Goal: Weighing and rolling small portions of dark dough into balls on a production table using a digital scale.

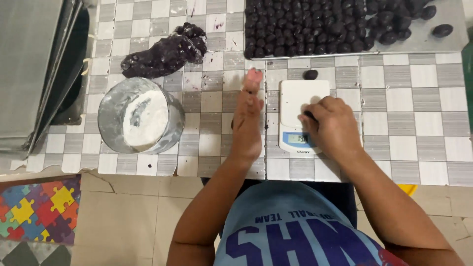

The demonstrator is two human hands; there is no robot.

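- The left hand (pixel 247 118) sits at the centre of the frame, flat and edge-on above the tiled counter (pixel 419 108), fingers straight and together, released, grasping nothing.
- Its fingertips point toward the top of the frame, just left of the scale (pixel 301 116).
- The right hand (pixel 334 125) rests over the right half of the scale, fingers curled down onto the white platform.
- A small dark bit shows at its fingertips; whether the fingers pinch it I cannot tell.
- The scale is white, right of centre, with a lit display at its lower edge, partly covered by the right hand.
- One dark ball (pixel 310 74) lies on the counter just above the scale, apart from it.
- A metal tray (pixel 419 42) at the upper right holds rows of dark balls.
- A lump of dark dough (pixel 165 51) lies at the upper left of centre.
- Below it, at the left, stands a round metal bowl (pixel 111 116) with white flour (pixel 145 118) inside.
- Stacked metal trays (pixel 29 64) fill the far left edge.
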